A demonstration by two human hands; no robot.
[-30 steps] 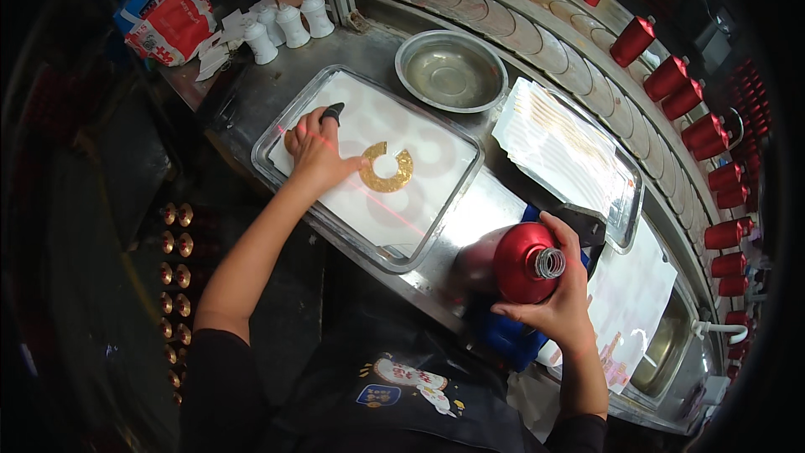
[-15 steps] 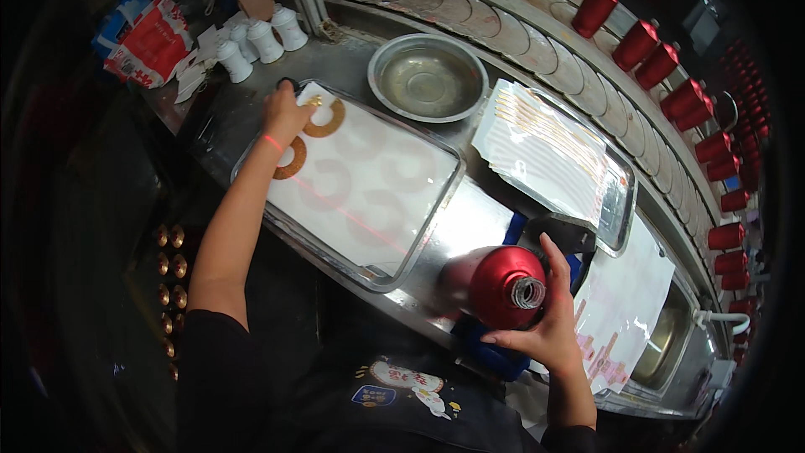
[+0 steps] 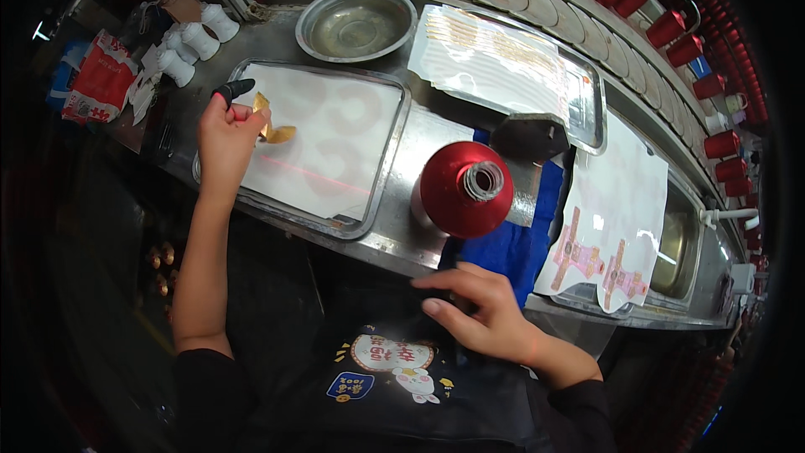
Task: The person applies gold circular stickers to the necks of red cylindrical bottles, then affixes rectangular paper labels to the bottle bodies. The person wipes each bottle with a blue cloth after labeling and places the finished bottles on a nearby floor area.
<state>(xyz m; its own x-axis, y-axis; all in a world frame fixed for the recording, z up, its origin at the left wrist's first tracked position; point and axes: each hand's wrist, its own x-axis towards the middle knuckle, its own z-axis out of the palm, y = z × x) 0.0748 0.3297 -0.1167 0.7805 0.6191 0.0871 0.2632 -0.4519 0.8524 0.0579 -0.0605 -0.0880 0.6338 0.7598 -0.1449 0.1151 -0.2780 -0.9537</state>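
Note:
My left hand (image 3: 225, 136), with a black cot on one fingertip, pinches a crumpled gold foil piece (image 3: 273, 124) over the left end of a metal tray (image 3: 381, 176) lined with white paper. My right hand (image 3: 478, 309) hovers with fingers spread and nothing in it, near the table's front edge, just below a big red thread cone (image 3: 453, 193). The cone lies on its side on a blue cloth (image 3: 520, 247).
A round steel bowl (image 3: 355, 23) sits behind the tray. A second tray (image 3: 587, 84) holds a white sheet with gold marks. A white sheet with pink cut-outs (image 3: 608, 226) lies at right. Small white cones (image 3: 194, 38) stand far left; red cones (image 3: 671, 25) line the back.
My left hand has lifted the gold piece off the paper and crumpled it at the tray's left end. My right hand has let go of the red cone and dropped toward me.

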